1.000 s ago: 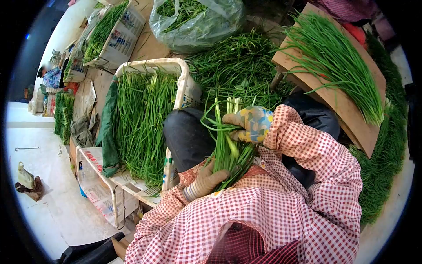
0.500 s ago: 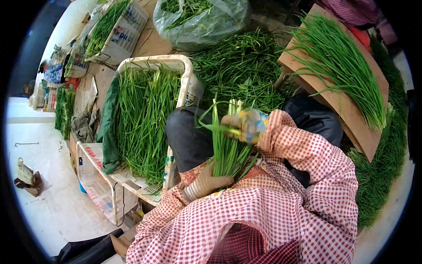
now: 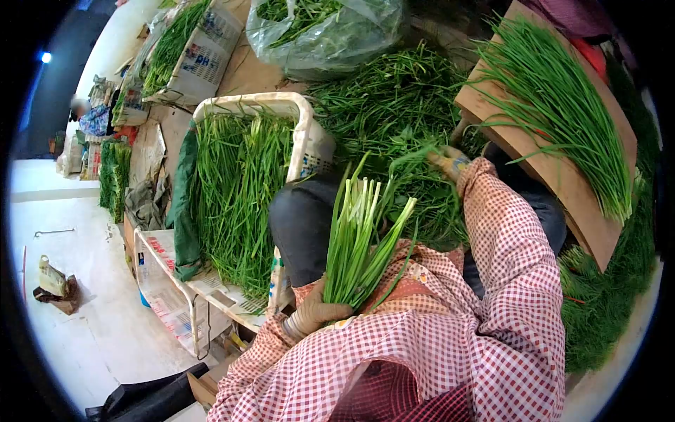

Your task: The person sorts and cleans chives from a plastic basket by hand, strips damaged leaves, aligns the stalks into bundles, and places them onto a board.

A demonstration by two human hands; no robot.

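My left hand [image 3: 314, 314], in a tan glove, is wrapped round the lower part of a bunch of green stalks [image 3: 362, 243] over my lap; their pale ends point up and away. My right hand [image 3: 450, 163], in a patterned glove, is stretched out over the heap of loose greens [image 3: 401, 105] beyond my knees. A few blurred green leaves lie at its fingertips, and whether the fingers grip them is hard to tell. Left of my knee stands a white basket [image 3: 304, 133] filled with long green stalks [image 3: 235, 204].
A board [image 3: 548, 162] at the right bears a pile of long greens [image 3: 562, 105]. At the top sits a clear plastic bag [image 3: 330, 42] of greens. Another filled crate [image 3: 200, 60] and a distant person [image 3: 93, 118] are at the upper left. More greens [image 3: 598, 323] lie at the right.
My right hand has moved from the bunch out to the loose heap, away from me. My left hand still holds the bunch, whose pale ends now fan out. The view has shifted slightly.
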